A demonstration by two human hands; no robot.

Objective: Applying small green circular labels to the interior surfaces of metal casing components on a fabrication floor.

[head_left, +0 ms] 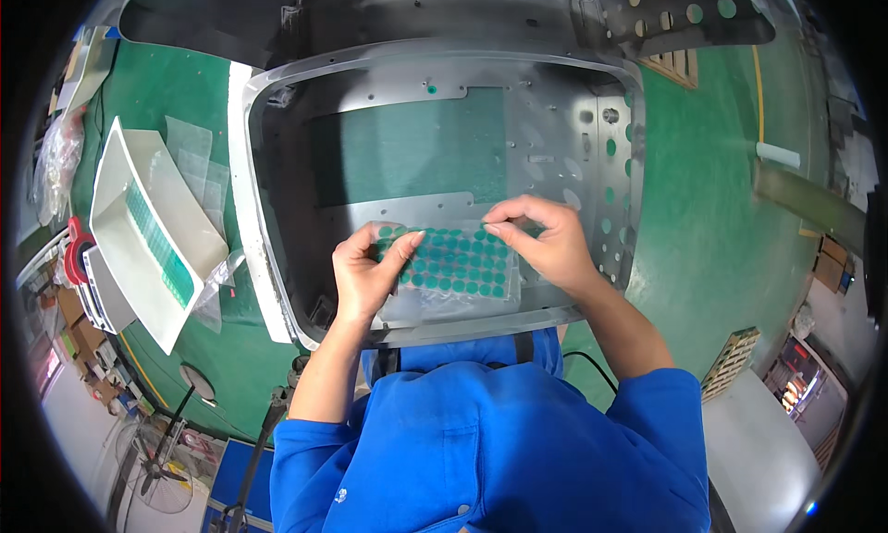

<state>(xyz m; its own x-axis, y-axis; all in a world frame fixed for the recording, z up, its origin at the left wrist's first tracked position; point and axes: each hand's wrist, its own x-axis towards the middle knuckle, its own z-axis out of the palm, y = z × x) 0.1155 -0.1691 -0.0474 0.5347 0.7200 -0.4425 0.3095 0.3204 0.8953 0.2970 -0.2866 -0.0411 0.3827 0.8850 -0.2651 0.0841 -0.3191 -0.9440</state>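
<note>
A clear sheet of green round stickers (453,260) is held in front of me, over the near edge of a large metal housing (546,325). My left hand (363,269) grips its left side, thumb on top and fingers behind. At the upper right edge of the sheet, the thumb and forefinger of my right hand (550,242) are pinched together. Whether they also hold a single sticker there is too small to tell. Inside the housing, a wide rectangular opening shows green floor, and one green dot (431,89) sits on the far metal strip.
On the left stands a white tray (116,196) with more green sticker sheets inside, beside clear plastic bags (199,159). A dark perforated panel (444,15) rises at the far side. Round holes line the housing's right wall (610,182). A fan (162,468) stands at lower left.
</note>
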